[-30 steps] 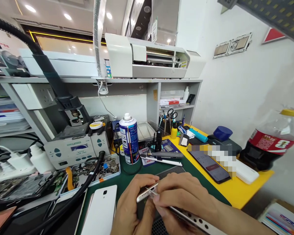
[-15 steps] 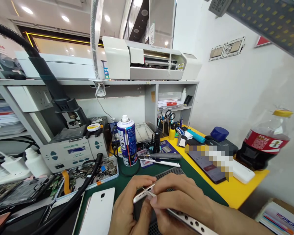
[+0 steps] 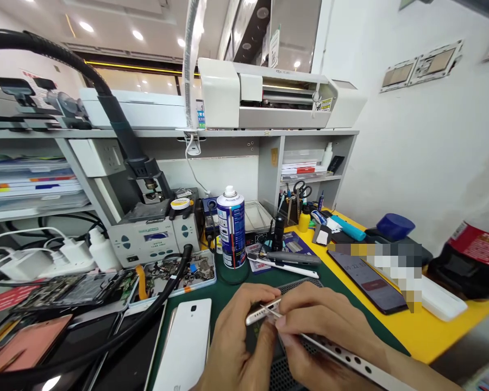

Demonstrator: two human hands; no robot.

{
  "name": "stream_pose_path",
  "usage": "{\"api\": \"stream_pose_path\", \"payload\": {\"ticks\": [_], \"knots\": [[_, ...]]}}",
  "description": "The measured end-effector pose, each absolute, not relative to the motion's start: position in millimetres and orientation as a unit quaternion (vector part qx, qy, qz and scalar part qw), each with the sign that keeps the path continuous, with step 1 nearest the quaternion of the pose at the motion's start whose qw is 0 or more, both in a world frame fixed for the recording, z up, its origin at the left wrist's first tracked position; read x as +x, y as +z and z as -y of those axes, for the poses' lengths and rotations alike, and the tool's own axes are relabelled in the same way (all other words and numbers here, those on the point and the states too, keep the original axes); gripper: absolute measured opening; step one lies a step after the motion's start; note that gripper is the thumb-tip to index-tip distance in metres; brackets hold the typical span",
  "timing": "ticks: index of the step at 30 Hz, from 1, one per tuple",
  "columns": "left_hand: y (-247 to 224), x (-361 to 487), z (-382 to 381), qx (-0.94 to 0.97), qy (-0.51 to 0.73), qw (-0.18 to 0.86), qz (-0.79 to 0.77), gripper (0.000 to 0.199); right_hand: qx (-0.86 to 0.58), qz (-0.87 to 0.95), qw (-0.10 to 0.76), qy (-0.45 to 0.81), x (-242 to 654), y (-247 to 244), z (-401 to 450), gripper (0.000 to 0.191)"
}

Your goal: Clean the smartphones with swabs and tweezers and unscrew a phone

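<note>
My left hand (image 3: 238,334) is closed around a phone, whose pale, narrow edge (image 3: 254,316) faces up and shows a row of small holes. Closed too, my right hand (image 3: 324,323) grips metal tweezers (image 3: 352,358) with round holes along the handle. Their thin tips reach the phone's edge, close to my left fingers; whether they are inside an opening I cannot tell. Under both hands lies a dark perforated pad (image 3: 299,283). Left of my left hand, a white phone back (image 3: 185,339) rests on the green mat (image 3: 204,290).
A blue spray can (image 3: 231,231) stands behind my hands. A white pen-like tool (image 3: 287,267) lies beyond the pad. On the left are a parts tray (image 3: 215,271), a black hose (image 3: 163,296) and a grey station (image 3: 146,239). To the right lie a dark phone (image 3: 369,282) and a cola bottle (image 3: 478,244).
The view has swung left, so everything sits further right in the picture. Both hands keep their grip on the phone and the tweezers, with the tips still at the phone's edge.
</note>
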State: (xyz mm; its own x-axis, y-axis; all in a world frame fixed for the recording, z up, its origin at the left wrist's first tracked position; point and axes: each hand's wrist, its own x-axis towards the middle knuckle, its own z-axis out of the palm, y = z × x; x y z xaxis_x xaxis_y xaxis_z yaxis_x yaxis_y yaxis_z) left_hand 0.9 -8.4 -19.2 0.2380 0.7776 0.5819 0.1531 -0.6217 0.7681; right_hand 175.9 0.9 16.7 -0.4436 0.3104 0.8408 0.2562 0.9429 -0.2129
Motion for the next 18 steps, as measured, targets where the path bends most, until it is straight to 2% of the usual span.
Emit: {"api": "stream_pose_path", "payload": {"ticks": [13, 18], "knots": [[-19.9, 0.6, 9.1, 0.732, 0.521, 0.302, -0.317, 0.019, -0.170, 0.865, 0.470, 0.039, 183.4, 11.2, -1.9, 0.031], [-22.0, 1.0, 9.0, 0.734, 0.521, 0.303, -0.314, 0.019, -0.170, 0.858, 0.483, 0.027, 183.1, 10.3, -2.0, 0.032]]}}
